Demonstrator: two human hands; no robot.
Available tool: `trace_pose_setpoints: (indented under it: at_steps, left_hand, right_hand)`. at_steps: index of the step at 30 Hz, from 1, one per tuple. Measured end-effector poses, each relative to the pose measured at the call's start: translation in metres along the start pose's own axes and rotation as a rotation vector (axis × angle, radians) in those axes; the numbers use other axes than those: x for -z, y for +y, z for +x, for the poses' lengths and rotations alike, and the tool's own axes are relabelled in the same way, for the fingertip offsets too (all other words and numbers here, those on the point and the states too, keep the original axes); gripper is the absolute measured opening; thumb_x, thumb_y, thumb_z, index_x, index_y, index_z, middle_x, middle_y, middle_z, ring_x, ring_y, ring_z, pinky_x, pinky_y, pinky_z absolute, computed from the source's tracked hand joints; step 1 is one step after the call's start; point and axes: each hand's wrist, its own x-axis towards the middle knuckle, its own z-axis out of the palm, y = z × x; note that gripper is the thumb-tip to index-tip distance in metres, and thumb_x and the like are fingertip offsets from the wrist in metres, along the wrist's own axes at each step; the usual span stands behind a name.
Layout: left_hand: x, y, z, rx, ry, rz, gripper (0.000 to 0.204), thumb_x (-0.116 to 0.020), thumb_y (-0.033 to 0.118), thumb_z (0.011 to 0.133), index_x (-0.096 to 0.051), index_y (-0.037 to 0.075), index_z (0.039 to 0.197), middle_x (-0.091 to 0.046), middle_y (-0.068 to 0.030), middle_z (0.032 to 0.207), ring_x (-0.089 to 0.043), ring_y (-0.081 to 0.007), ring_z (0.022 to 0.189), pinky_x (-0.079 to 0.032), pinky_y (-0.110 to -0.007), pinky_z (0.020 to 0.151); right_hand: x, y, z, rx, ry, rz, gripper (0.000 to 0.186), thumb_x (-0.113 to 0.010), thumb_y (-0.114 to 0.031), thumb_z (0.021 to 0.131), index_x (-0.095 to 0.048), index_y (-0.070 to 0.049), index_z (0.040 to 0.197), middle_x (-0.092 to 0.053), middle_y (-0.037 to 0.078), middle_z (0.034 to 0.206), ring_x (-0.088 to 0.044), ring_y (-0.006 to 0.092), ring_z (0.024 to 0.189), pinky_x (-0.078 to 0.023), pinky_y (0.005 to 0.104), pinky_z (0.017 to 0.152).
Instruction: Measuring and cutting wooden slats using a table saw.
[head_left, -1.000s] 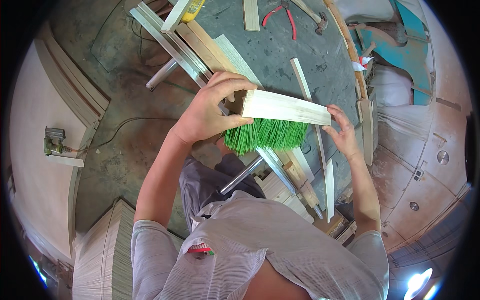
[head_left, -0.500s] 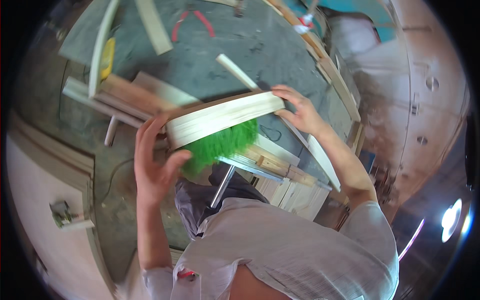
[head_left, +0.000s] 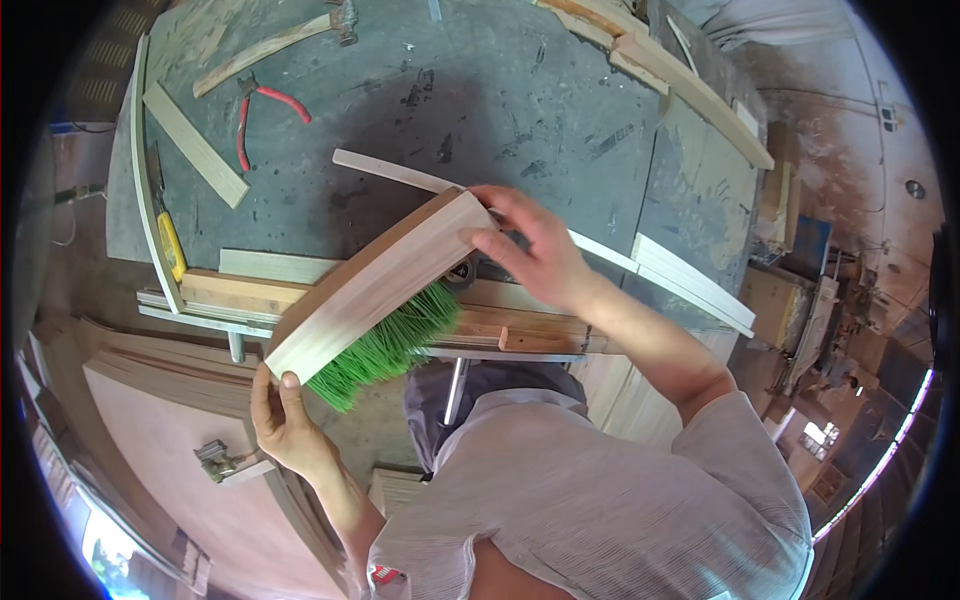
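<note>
A brush with a long, pale, slightly curved wooden block (head_left: 370, 280) and green bristles (head_left: 380, 350) hanging beneath lies diagonally across my view, held over the front edge of a grey workbench (head_left: 520, 120). My left hand (head_left: 290, 420) grips the lower left end with thumb and fingers. My right hand (head_left: 535, 255) has its fingers round the upper right end. Just beyond the block are a thin pale strip (head_left: 390, 167) and planks resting on a metal rail (head_left: 200, 320). A dark round object behind the bristles is partly hidden.
Red-handled pliers (head_left: 270, 100), a hammer (head_left: 280, 40), a loose slat (head_left: 195, 140) and a yellow-handled tool (head_left: 170, 240) lie on the bench. Timber lines its right edge (head_left: 700, 95). A curved panel (head_left: 170, 450) with a metal tool (head_left: 220, 460) stands at lower left.
My view has swung toward the bench. The brush has turned from nearly level to diagonal, its left end moved down with my left hand and its right end raised.
</note>
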Motion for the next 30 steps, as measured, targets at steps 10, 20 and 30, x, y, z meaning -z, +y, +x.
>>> trace_pose_setpoints:
  at_steps: [10,20,30]
  left_hand:
    - [-0.001,0.004,-0.009,0.074,-0.027,-0.128,0.039,-0.072,0.001,0.101,-0.064,-0.002,0.139,-0.073,-0.0133,0.124,-0.07,-0.0194,0.111,-0.058,-0.033,0.097]
    - [0.011,-0.011,-0.017,0.061,0.004,-0.099,0.038,-0.07,0.003,0.102,-0.063,-0.007,0.138,-0.071,-0.0179,0.131,-0.069,-0.0253,0.119,-0.055,-0.037,0.108]
    - [0.018,-0.017,-0.012,0.065,-0.035,-0.079,0.038,-0.068,0.002,0.103,-0.062,-0.006,0.139,-0.071,-0.0187,0.132,-0.069,-0.0269,0.12,-0.057,-0.039,0.108]
  right_hand:
    - [-0.025,0.003,-0.009,0.115,0.238,0.113,0.044,-0.073,-0.007,0.1,-0.061,0.003,0.141,-0.067,0.02,0.138,-0.07,0.0264,0.117,-0.057,0.0347,0.099]
    - [-0.037,0.006,-0.018,0.234,0.35,0.094,0.039,-0.076,-0.004,0.095,-0.067,0.002,0.132,-0.068,0.022,0.137,-0.066,0.0393,0.13,-0.054,0.0414,0.107]
    - [-0.044,0.005,-0.018,0.248,0.376,0.172,0.037,-0.076,-0.005,0.094,-0.068,0.0,0.13,-0.069,0.02,0.134,-0.062,0.0423,0.133,-0.054,0.0453,0.108]
